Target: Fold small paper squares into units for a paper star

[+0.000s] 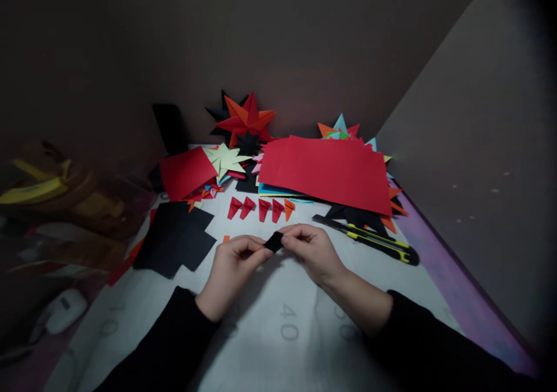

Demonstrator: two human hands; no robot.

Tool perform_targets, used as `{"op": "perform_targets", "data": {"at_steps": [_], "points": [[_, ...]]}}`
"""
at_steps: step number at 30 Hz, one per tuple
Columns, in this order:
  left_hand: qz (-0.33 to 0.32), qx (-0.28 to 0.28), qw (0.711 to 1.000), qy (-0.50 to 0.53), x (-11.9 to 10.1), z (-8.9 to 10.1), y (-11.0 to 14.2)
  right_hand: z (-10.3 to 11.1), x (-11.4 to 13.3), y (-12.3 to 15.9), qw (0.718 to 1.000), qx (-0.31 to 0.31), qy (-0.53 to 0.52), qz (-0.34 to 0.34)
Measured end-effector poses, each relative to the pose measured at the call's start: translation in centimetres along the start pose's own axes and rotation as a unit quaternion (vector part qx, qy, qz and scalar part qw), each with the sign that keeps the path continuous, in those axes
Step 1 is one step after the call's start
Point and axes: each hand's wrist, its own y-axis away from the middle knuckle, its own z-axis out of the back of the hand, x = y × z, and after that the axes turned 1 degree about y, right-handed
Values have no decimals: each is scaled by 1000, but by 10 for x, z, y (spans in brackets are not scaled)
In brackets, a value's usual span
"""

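Observation:
A small piece of black paper (pixel 274 242) is pinched between my two hands above the white mat. My left hand (pixel 234 267) grips its left end with thumb and fingertips. On the other end, the thumb and forefinger of my right hand (pixel 314 253) are closed. Just beyond my hands lies a row of small folded red paper pieces (pixel 263 209), with a folded orange piece (pixel 289 209) at its right end. Black paper squares (pixel 169 238) are spread to the left of my left hand. A black and yellow utility knife (pixel 378 244) lies right of my right hand.
Large red sheets (pixel 326 171) cover other coloured paper at the back. Folded paper stars (pixel 246 116) lean against the wall. A red sheet (pixel 187 173) and a pale star (pixel 227 160) lie at back left. A white device (pixel 66 311) sits at far left. Walls bound the table.

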Motion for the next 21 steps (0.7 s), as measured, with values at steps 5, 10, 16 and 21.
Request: {"op": "perform_targets", "data": {"at_steps": [5, 10, 16, 21], "points": [[15, -20, 1000, 17, 0, -1, 0, -4, 0, 1, 999, -33, -19, -1], [50, -36, 998, 24, 2, -4, -2, -5, 0, 1, 999, -42, -17, -3], [74, -42, 996, 28, 2, -5, -2, -8, 2, 3, 998, -54, -1, 9], [83, -48, 995, 39, -1, -6, -2, -8, -1, 4, 999, -50, -1, 16]]}}
